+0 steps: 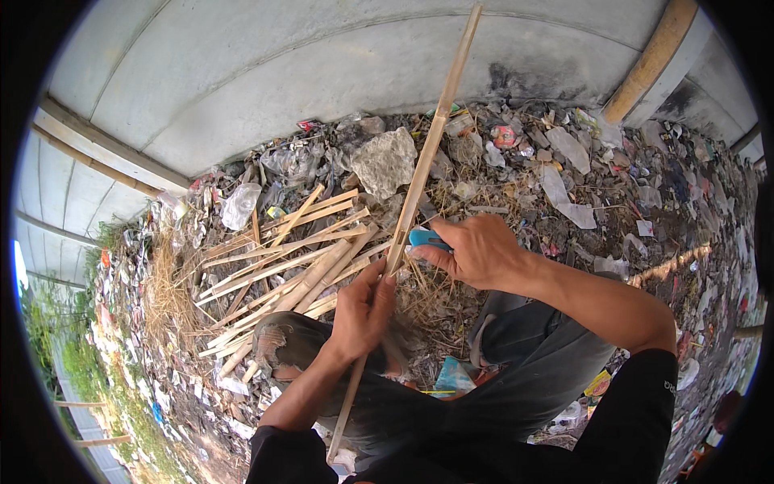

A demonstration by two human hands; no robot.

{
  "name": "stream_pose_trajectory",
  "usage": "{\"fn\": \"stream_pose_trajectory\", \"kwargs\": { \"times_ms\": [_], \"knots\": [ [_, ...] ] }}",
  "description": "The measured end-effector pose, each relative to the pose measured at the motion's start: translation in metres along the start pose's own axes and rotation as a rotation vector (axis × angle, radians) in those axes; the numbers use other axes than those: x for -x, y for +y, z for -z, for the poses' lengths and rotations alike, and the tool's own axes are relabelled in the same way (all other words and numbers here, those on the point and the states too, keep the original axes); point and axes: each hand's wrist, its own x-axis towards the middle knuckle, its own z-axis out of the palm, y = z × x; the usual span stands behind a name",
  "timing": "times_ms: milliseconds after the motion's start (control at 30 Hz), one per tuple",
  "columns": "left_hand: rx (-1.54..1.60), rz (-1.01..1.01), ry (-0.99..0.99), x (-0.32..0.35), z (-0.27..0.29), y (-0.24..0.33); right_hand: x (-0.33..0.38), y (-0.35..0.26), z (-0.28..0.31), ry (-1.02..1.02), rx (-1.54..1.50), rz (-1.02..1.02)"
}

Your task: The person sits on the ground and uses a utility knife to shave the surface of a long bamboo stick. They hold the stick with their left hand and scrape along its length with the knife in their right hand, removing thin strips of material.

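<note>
A long, narrow bamboo strip (pixel 425 161) runs from beside my lap up toward the grey wall, slanting to the right. My left hand (pixel 361 313) is closed round its lower part, just above my knees. In my right hand (pixel 488 254) is a teal-handled utility knife (pixel 425 238), gripped between thumb and fingers. The knife's front end meets the strip a little above my left fingers; its blade is too small to make out. Left of the strip lies a loose pile of split bamboo sticks (pixel 302 270), pointing mostly the same way.
Plastic scraps and other litter cover the ground. A large pale rock (pixel 384 164) sits near the base of the grey panel wall (pixel 322 81). Dry straw (pixel 171 294) is heaped left of the pile. A bamboo post (pixel 649 64) leans against the wall at the far right.
</note>
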Motion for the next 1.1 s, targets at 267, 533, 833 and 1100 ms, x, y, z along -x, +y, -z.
{"fn": "stream_pose_trajectory", "kwargs": {
  "times_ms": [267,533,833,1100],
  "knots": [
    [0.003,0.006,-0.071,0.011,0.002,-0.005,-0.023,0.051,0.027,0.144,-0.056,-0.333],
    [0.077,0.005,-0.122,0.024,0.01,-0.006,-0.02,0.055,0.033,0.197,0.16,-0.182],
    [0.476,0.193,-0.246,0.029,0.018,-0.014,-0.018,0.042,0.037,0.17,0.305,-0.109],
    [0.604,0.288,-0.312,0.023,0.013,-0.024,-0.019,0.068,0.047,0.02,0.173,-0.233]
  ]
}}
